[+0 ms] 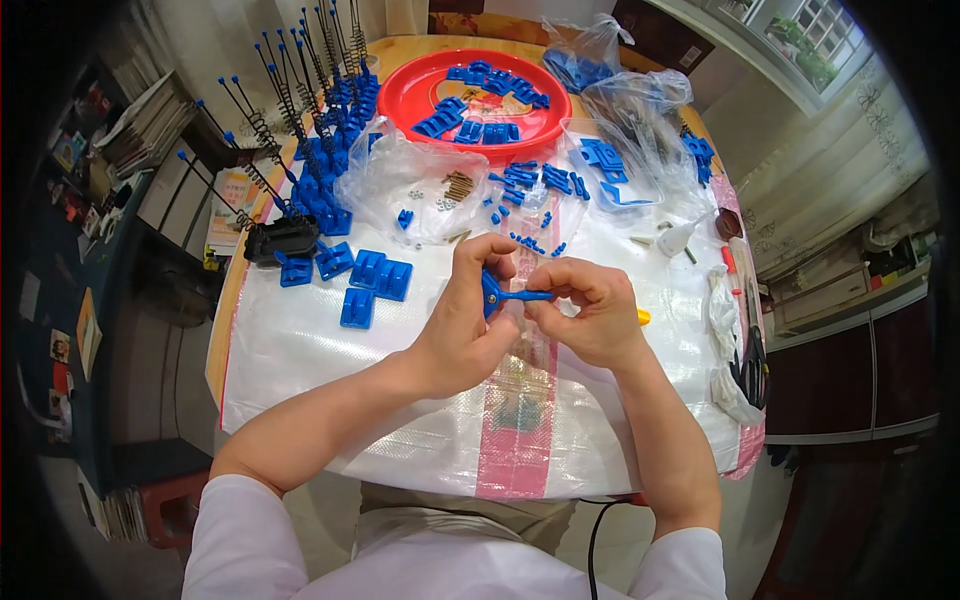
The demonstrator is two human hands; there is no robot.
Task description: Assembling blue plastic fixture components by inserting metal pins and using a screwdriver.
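Observation:
My left hand (460,325) is closed around the wide end of a blue plastic part (492,293) above the middle of the table. A thin blue arm (527,295) sticks out of it to the right. The fingertips of my right hand (598,308) pinch that arm's far end; whether they also hold something small is hidden. Just right of my right hand shows a yellow handle-like piece (643,317). To the left of my hands lie several blue square bases (357,307). Beyond them are small blue pieces (530,243) and brass-coloured screws (458,186) on clear plastic.
A red round tray (392,100) with blue parts stands at the back. Blue stands with coil springs and rods (325,165) crowd the far left, behind a black object (282,240). At right lie plastic bags (640,105), a white bottle (677,238) and black-handled scissors (750,372).

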